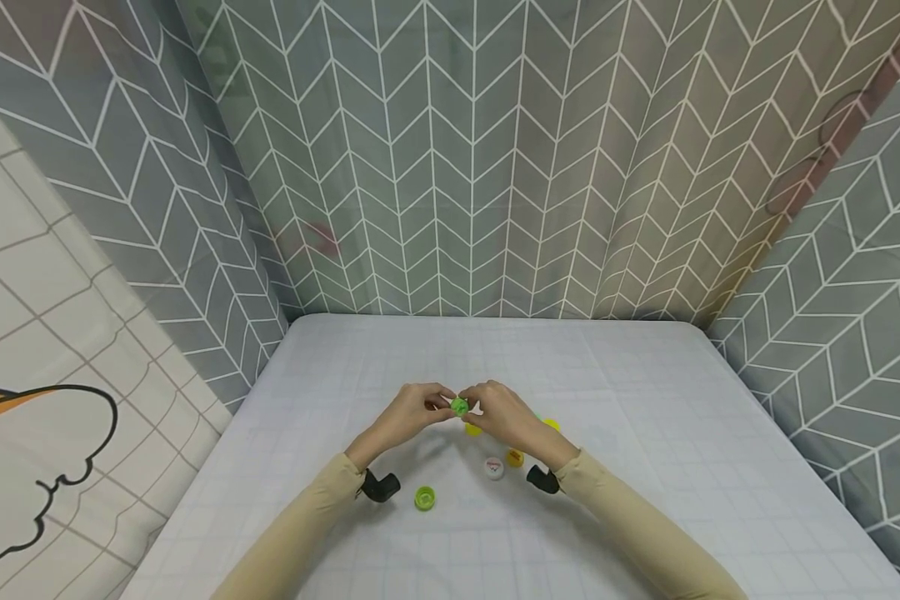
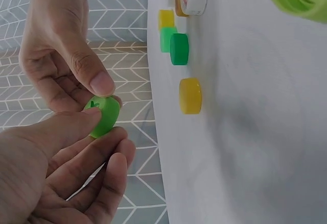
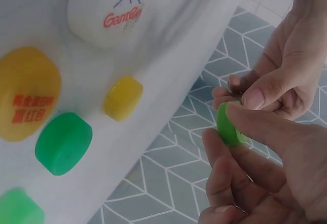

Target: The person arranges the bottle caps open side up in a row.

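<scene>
A bright green bottle cap is held up above the table between both hands. My left hand pinches it from the left, thumb on its face and fingers at its edge, as the left wrist view shows. From the other side, my right hand grips the same cap between thumb and fingers. Below the hands lies a yellow cap. A darker green cap sits beyond it, near a pale green cap.
A white cap with red lettering lies beside an orange-yellow cap. Another yellow cap is partly behind the right wrist. A lime green cap rests nearer the front on the white table. Patterned curtains stand behind.
</scene>
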`<state>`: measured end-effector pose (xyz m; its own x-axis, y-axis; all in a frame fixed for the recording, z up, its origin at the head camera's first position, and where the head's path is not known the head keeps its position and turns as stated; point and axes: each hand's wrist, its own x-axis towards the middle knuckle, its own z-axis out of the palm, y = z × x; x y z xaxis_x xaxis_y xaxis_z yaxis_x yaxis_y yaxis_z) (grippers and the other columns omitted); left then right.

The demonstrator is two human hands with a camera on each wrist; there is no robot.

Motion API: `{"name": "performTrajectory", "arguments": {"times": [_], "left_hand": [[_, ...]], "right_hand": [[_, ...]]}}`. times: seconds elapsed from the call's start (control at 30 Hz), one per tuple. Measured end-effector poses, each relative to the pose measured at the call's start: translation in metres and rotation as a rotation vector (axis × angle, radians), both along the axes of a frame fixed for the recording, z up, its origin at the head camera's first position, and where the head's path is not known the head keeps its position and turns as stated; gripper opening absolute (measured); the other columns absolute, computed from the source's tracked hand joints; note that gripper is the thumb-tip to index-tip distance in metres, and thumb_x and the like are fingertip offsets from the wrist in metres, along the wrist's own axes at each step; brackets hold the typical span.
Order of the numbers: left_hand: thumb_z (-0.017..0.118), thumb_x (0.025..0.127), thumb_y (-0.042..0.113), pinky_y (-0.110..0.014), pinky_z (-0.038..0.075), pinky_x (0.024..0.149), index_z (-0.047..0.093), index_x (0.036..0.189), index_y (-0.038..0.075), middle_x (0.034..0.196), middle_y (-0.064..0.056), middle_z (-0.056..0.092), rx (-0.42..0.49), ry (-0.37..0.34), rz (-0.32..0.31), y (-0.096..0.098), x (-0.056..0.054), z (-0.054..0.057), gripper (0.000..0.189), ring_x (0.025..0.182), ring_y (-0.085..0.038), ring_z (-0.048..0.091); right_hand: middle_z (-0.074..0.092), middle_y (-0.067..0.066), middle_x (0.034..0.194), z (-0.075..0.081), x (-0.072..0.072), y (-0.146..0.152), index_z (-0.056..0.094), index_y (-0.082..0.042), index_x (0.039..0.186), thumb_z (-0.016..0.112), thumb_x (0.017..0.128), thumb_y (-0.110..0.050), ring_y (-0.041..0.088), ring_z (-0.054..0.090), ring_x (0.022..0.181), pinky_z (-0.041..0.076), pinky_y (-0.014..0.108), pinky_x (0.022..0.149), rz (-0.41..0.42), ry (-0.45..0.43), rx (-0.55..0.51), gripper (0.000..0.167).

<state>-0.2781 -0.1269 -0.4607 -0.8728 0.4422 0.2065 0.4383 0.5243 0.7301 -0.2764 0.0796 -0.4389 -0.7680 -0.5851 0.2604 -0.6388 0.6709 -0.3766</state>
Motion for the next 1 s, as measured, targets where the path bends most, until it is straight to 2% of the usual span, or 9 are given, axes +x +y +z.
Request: {"name": "performTrajectory", "arguments": {"times": [0.17,0.27,0.5,0.63,0.8,0.9,1.0], "left_hand": [[0.071,0.088,0.028,-0.022,0.054,0.074,0.069,0.105,0.015,0.093,0.002,0.073,0.010,-0.002,-0.002,-0.0008,0.0004,0.0006,0.021,0.085,-0.008,0.068],[0.071,0.088,0.026,-0.022,0.054,0.074,0.069,0.103,0.015,0.092,0.003,0.073,0.014,0.002,-0.001,-0.0008,-0.0001,0.0006,0.018,0.084,-0.007,0.067],[0.071,0.088,0.026,-0.025,0.056,0.075,0.068,0.101,0.016,0.096,0.000,0.074,0.054,-0.062,0.005,-0.0014,0.0007,0.0004,0.016,0.087,-0.009,0.070],[0.071,0.088,0.026,-0.026,0.056,0.075,0.067,0.100,0.016,0.095,0.000,0.074,0.070,-0.079,0.006,-0.0015,0.0000,-0.0007,0.016,0.086,-0.008,0.070],[0.070,0.089,0.034,-0.028,0.056,0.075,0.067,0.099,0.018,0.094,0.001,0.073,0.092,-0.095,0.028,-0.0018,-0.0010,-0.0018,0.020,0.089,-0.013,0.071],[0.067,0.090,0.038,-0.030,0.055,0.075,0.067,0.099,0.019,0.093,0.002,0.073,0.103,-0.098,0.037,-0.0022,-0.0016,-0.0019,0.022,0.090,-0.018,0.071],[0.067,0.090,0.039,-0.031,0.055,0.075,0.067,0.098,0.019,0.092,0.003,0.073,0.106,-0.090,0.033,-0.0028,-0.0012,-0.0010,0.022,0.089,-0.017,0.070]], "right_hand": [[0.073,0.007,0.090,0.0006,0.0022,0.0014,0.069,-0.007,0.108,0.073,0.086,-0.014,0.026,0.066,0.087,0.050,0.031,0.071,0.008,-0.017,-0.051,0.024],[0.074,0.006,0.090,0.0012,0.0028,0.0018,0.070,-0.008,0.106,0.072,0.087,-0.013,0.025,0.067,0.085,0.050,0.028,0.068,0.011,-0.006,-0.065,0.019],[0.075,0.007,0.088,0.0008,0.0039,0.0010,0.069,-0.008,0.105,0.068,0.090,-0.014,0.015,0.069,0.075,0.050,0.020,0.060,0.019,0.022,-0.076,0.016],[0.074,0.005,0.090,0.0010,0.0053,0.0010,0.070,-0.010,0.105,0.068,0.090,-0.014,0.014,0.069,0.077,0.050,0.020,0.062,0.012,0.030,-0.085,0.015],[0.073,0.002,0.092,0.0024,0.0062,0.0017,0.070,-0.011,0.105,0.068,0.090,-0.014,0.013,0.066,0.079,0.049,0.020,0.062,0.000,0.045,-0.087,0.016],[0.073,0.001,0.094,0.0027,0.0063,0.0023,0.070,-0.012,0.104,0.068,0.090,-0.013,0.016,0.065,0.079,0.049,0.021,0.065,0.001,0.045,-0.093,0.014],[0.073,0.000,0.095,0.0028,0.0066,0.0029,0.071,-0.012,0.102,0.069,0.088,-0.011,0.019,0.065,0.081,0.050,0.022,0.068,0.014,0.050,-0.101,0.014]]}}
